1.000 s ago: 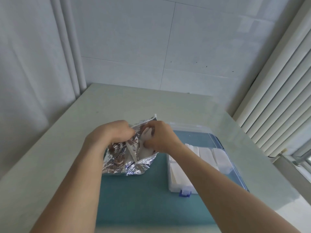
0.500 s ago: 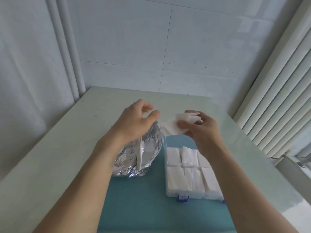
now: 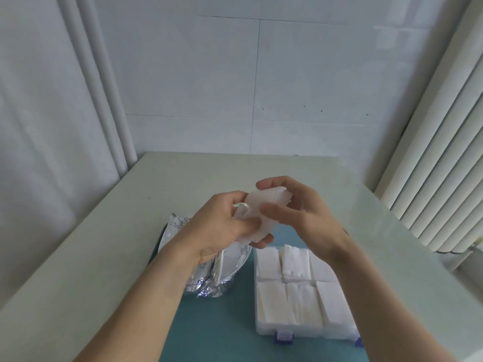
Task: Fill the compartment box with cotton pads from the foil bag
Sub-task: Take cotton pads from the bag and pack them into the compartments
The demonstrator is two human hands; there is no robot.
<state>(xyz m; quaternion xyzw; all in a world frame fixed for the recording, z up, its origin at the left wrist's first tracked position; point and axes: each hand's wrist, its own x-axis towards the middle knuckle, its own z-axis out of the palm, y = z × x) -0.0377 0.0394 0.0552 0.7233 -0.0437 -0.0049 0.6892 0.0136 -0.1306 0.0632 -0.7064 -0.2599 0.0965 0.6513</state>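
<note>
left hand (image 3: 222, 226) and right hand (image 3: 300, 212) gripping cotton pads (image 3: 264, 207), fingers curled

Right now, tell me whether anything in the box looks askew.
One thing: in the box, the pads in the far middle compartment sit crooked and stick up above their neighbours. The rest lie flat. Both hands hold more pads above it.

White cotton pads (image 3: 264, 212) held above foil bag (image 3: 222, 273) & full compartment box (image 3: 300, 293).
</note>
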